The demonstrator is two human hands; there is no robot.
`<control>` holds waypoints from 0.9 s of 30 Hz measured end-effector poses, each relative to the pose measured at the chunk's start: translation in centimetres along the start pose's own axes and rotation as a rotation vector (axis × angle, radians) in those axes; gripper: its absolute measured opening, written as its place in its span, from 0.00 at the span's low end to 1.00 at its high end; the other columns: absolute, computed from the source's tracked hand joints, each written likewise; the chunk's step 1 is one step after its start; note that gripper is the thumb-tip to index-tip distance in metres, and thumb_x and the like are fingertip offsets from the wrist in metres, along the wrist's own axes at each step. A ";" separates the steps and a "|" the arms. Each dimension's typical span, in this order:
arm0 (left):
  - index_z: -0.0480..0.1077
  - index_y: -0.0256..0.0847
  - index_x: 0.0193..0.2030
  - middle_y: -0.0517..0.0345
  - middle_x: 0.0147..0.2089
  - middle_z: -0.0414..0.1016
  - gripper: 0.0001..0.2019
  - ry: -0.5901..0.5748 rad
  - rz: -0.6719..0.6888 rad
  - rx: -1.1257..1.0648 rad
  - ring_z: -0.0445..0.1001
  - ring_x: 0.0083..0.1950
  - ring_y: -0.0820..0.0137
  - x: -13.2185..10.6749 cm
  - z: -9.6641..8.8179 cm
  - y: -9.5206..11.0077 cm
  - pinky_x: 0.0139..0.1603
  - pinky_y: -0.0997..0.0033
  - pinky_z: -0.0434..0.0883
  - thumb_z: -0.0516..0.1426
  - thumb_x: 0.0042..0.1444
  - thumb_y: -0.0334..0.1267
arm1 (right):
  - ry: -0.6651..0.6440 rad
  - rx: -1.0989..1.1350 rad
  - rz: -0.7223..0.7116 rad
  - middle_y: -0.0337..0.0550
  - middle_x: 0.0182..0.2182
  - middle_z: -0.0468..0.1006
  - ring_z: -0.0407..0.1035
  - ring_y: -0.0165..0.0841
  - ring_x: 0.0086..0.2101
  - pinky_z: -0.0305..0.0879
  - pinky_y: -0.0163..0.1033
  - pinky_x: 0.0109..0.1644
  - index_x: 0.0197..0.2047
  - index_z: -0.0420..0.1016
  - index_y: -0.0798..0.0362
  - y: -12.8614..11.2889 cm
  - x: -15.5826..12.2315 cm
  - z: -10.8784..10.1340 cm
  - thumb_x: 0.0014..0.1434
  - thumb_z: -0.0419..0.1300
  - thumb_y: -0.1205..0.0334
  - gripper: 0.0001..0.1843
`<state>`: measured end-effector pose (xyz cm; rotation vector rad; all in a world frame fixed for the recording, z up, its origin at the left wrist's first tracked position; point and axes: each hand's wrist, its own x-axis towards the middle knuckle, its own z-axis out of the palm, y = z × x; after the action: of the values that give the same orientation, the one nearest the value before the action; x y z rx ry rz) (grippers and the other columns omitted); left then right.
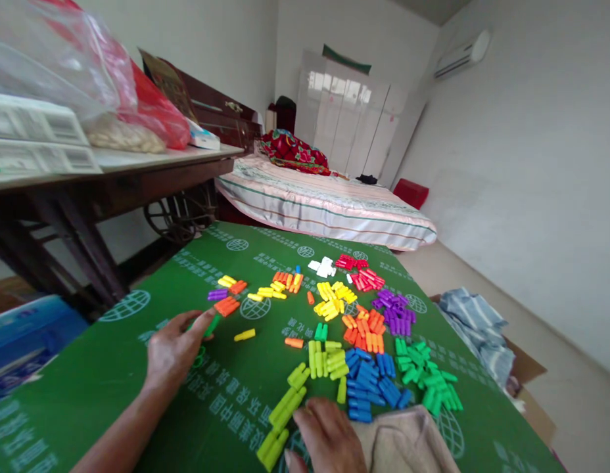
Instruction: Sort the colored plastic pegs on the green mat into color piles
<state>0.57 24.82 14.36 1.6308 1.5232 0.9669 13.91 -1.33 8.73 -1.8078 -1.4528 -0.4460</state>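
Note:
My left hand [173, 349] is over the left part of the green board, its thumb and forefinger closed on a green bullet-shaped plastic piece [211, 326]. Just past its fingertips lie orange pieces [227, 306] and purple pieces [217, 294]. Part of another green piece [199, 357] shows beneath that hand. At the front edge my right hand [329, 437] rests palm down, fingers bent and thumb apart, with nothing visible in it. Its fingertips are beside a row of lime-green pieces [288, 407]; whether they touch is unclear.
Blue [367, 381], green [428, 374], orange [367, 328], purple [396, 312], yellow [333, 299], red [367, 279] and white pieces [323, 267] lie in colour groups on the green board [162, 420]. A beige cloth [408, 440] lies by my right hand. Beyond stands a bed [325, 200].

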 end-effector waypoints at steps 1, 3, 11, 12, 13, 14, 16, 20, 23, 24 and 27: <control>0.73 0.36 0.41 0.52 0.39 0.79 0.28 -0.005 0.016 0.005 0.78 0.36 0.60 -0.1 0.2 -0.1 0.31 0.70 0.69 0.56 0.45 0.60 | 0.006 -0.023 0.019 0.53 0.46 0.77 0.72 0.47 0.46 0.70 0.52 0.49 0.47 0.74 0.50 0.1 0.2 0.3 0.58 0.54 0.52 0.18; 0.74 0.36 0.40 0.51 0.39 0.79 0.28 -0.006 0.049 0.037 0.77 0.38 0.59 -0.5 0.3 0.0 0.34 0.68 0.69 0.55 0.45 0.60 | -0.052 -0.073 0.064 0.55 0.56 0.71 0.65 0.53 0.54 0.64 0.58 0.54 0.53 0.72 0.50 0.7 0.8 0.3 0.56 0.58 0.49 0.24; 0.73 0.37 0.42 0.56 0.29 0.77 0.29 -0.040 0.066 0.148 0.71 0.30 0.64 -0.9 0.3 -0.2 0.34 0.70 0.65 0.52 0.47 0.62 | -0.436 -0.096 0.242 0.58 0.64 0.58 0.45 0.59 0.64 0.48 0.66 0.63 0.64 0.63 0.52 2.7 5.1 1.0 0.56 0.57 0.39 0.38; 0.73 0.37 0.43 0.58 0.27 0.76 0.30 -0.049 0.065 0.152 0.71 0.29 0.65 -0.9 0.4 -0.2 0.34 0.70 0.65 0.52 0.47 0.62 | -0.465 -0.084 0.238 0.58 0.64 0.58 0.44 0.59 0.64 0.47 0.66 0.63 0.64 0.62 0.52 2.5 5.3 1.4 0.56 0.57 0.39 0.38; 0.73 0.37 0.43 0.59 0.25 0.75 0.30 -0.054 0.066 0.157 0.70 0.29 0.65 -0.9 0.4 -0.2 0.33 0.70 0.65 0.52 0.48 0.62 | -0.485 -0.071 0.229 0.58 0.64 0.58 0.43 0.58 0.65 0.46 0.66 0.63 0.64 0.62 0.53 2.2 5.5 1.7 0.57 0.56 0.40 0.38; 0.73 0.37 0.43 0.60 0.24 0.75 0.29 -0.055 0.073 0.164 0.70 0.28 0.65 -0.9 0.4 -0.1 0.33 0.71 0.65 0.52 0.48 0.62 | -0.496 -0.058 0.216 0.59 0.64 0.58 0.42 0.58 0.65 0.45 0.66 0.64 0.64 0.62 0.54 1.9 5.6 2.1 0.57 0.57 0.40 0.38; 0.73 0.37 0.42 0.60 0.24 0.74 0.29 -0.051 0.086 0.186 0.70 0.28 0.66 -1.0 0.4 0.1 0.33 0.71 0.64 0.51 0.48 0.61 | -0.495 -0.035 0.192 0.58 0.65 0.57 0.40 0.57 0.65 0.42 0.66 0.65 0.64 0.63 0.55 1.2 5.8 2.9 0.57 0.58 0.42 0.37; 0.74 0.38 0.41 0.58 0.26 0.76 0.29 -0.058 0.100 0.203 0.71 0.29 0.65 -1.1 0.3 0.2 0.34 0.71 0.65 0.51 0.48 0.62 | -0.450 -0.006 0.169 0.59 0.65 0.57 0.41 0.58 0.65 0.43 0.66 0.65 0.62 0.66 0.56 -0.1 6.0 4.0 0.56 0.60 0.44 0.36; 0.73 0.38 0.41 0.58 0.26 0.77 0.30 -0.067 0.106 0.195 0.70 0.28 0.66 -1.1 0.3 -0.1 0.33 0.71 0.65 0.50 0.48 0.63 | -0.377 -0.015 0.126 0.58 0.64 0.59 0.47 0.55 0.64 0.49 0.64 0.63 0.62 0.66 0.55 -0.2 5.8 3.7 0.56 0.61 0.49 0.33; 0.73 0.38 0.41 0.58 0.26 0.77 0.30 -0.068 0.106 0.192 0.70 0.28 0.66 -1.1 0.3 -0.2 0.33 0.71 0.65 0.50 0.48 0.63 | -0.342 -0.029 0.113 0.57 0.63 0.60 0.49 0.54 0.64 0.51 0.63 0.63 0.61 0.66 0.55 0.2 5.7 3.4 0.57 0.60 0.53 0.30; 0.74 0.38 0.40 0.58 0.28 0.77 0.30 -0.067 0.107 0.197 0.70 0.28 0.66 -1.0 0.3 -0.3 0.33 0.71 0.65 0.50 0.48 0.63 | -0.270 -0.098 0.127 0.57 0.58 0.69 0.59 0.48 0.59 0.56 0.60 0.62 0.57 0.70 0.58 2.4 5.1 1.9 0.59 0.53 0.66 0.22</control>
<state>0.69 23.80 13.91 1.8811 1.5389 0.8307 17.32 3.34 10.16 -2.0883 -1.5047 -0.2177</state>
